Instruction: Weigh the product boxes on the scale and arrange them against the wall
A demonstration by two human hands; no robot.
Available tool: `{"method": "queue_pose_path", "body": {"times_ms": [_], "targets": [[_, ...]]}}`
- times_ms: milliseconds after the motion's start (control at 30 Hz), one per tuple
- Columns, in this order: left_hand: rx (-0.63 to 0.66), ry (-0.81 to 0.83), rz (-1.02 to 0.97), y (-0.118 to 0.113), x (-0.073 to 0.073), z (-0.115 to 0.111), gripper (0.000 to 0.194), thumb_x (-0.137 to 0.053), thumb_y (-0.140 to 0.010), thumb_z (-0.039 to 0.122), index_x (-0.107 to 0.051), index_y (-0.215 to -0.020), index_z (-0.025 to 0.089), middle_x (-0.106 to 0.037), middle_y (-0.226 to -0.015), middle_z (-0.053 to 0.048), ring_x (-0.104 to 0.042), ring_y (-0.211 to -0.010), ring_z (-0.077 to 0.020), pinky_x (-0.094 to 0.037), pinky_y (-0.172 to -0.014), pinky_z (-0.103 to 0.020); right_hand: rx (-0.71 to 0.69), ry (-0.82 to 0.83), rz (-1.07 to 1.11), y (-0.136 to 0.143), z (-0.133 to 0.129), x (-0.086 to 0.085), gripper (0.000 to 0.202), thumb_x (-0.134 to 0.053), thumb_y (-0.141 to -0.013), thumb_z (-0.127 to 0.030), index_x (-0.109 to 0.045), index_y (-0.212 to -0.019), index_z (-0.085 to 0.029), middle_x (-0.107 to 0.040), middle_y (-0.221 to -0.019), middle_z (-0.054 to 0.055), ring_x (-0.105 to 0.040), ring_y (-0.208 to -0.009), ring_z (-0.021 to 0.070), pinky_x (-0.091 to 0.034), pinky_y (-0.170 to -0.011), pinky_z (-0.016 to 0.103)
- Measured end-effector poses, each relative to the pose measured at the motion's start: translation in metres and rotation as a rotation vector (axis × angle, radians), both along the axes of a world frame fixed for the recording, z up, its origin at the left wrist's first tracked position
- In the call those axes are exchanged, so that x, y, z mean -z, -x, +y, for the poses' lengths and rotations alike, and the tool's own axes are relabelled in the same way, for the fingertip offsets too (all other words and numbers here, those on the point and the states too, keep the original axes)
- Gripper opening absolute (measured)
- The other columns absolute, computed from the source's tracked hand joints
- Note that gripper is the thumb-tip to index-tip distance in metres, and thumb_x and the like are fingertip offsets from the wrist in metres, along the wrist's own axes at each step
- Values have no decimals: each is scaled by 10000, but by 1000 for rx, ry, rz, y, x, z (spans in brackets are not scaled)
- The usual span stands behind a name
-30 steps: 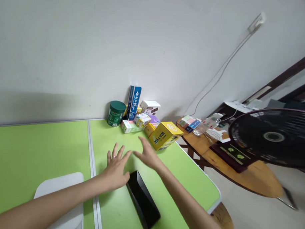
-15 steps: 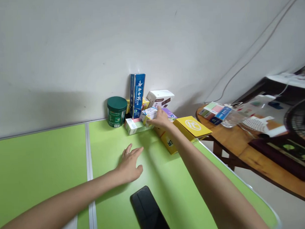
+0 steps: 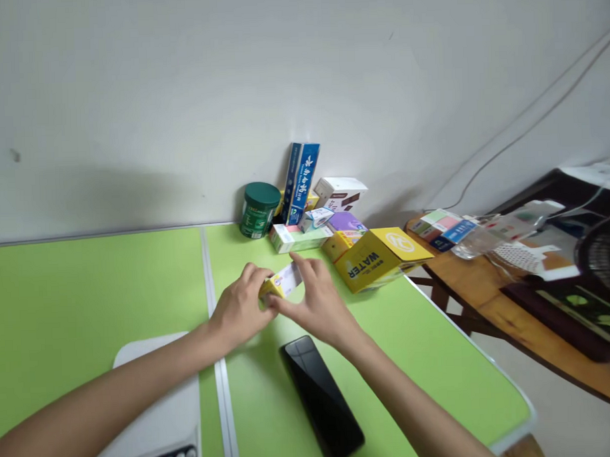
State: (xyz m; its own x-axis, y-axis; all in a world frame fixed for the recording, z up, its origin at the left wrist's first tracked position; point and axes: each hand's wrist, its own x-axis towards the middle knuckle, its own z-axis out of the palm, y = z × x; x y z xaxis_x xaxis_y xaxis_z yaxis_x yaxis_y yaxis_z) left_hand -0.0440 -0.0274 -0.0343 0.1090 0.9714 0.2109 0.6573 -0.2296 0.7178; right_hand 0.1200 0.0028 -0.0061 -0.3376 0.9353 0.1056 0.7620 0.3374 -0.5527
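Note:
A small yellow and white box (image 3: 285, 280) is held above the green table (image 3: 271, 403) between both of my hands. My left hand (image 3: 244, 304) grips its left end, fingers curled round it. My right hand (image 3: 320, 301) has its thumb and fingers on the other end. Below the hands lies a black phone (image 3: 322, 400). Behind them stand a dark green tub (image 3: 259, 210), an upright blue toothpaste box (image 3: 302, 182) and a flat green and white box (image 3: 300, 238) with a small white and blue carton (image 3: 315, 219) on it.
To the right of the group are a yellow WATER box (image 3: 381, 259), a purple and yellow box (image 3: 346, 230) and a white box (image 3: 340, 192). A white kitchen scale (image 3: 161, 407) lies partly under my left forearm. Beyond the table's right edge stands a cluttered wooden table (image 3: 488, 309).
My right hand has brought the yellow and white box from the group toward me. My left hand has closed on its other end. The view has shifted left, showing the scale.

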Motion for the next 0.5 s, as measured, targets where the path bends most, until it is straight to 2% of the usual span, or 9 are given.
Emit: {"method": "queue_pose_path", "body": {"times_ms": [100, 200, 300, 400, 500], "targets": [[58, 103, -50, 44, -1, -50, 278, -593, -727, 157, -567, -1000, 196, -546, -957, -25, -558, -710, -140, -505, -642, -292, -208, 131, 46, 11, -42, 9, 662, -658, -754, -422, -410, -1321, -186, -482, -1105, 112, -557, -973, 247, -485, -871, 422], [61, 300, -167, 90, 0, -102, 253, -583, -760, 173, -592, -1011, 201, -555, -1015, -39, -584, -814, -160, -540, -705, -315, -382, 189, 82, 30, -74, 14, 368, -584, -816, -233, -525, -1179, -222, -488, -1072, 84, -577, -786, 167, -517, -755, 364], [-6, 422, -229, 126, 0, -143, 274, -594, -777, 215, -594, -1051, 209, -530, -1124, -59, -574, -963, -198, -545, -819, -372, -503, 183, 93, 59, -98, 12, 318, -562, -811, -148, -555, -1124, -203, -482, -1145, 109, -577, -729, 143, -515, -712, 350], [-72, 401, -249, 151, 5, -166, 307, -596, -783, 231, -582, -1089, 216, -496, -1188, -66, -539, -1060, -221, -510, -911, -404, -599, 155, 121, 90, -110, 14, 339, -560, -812, -127, -532, -1148, -167, -532, -1113, 117, -582, -777, 167, -514, -718, 344], [-111, 372, -216, 165, 16, -175, 333, -591, -788, 240, -573, -1120, 222, -496, -1186, -68, -540, -1051, -226, -502, -922, -418, -635, 138, 102, 111, -112, 24, 351, -553, -809, -108, -522, -1156, -149, -551, -1108, 123, -584, -807, 178, -516, -729, 346]]}}
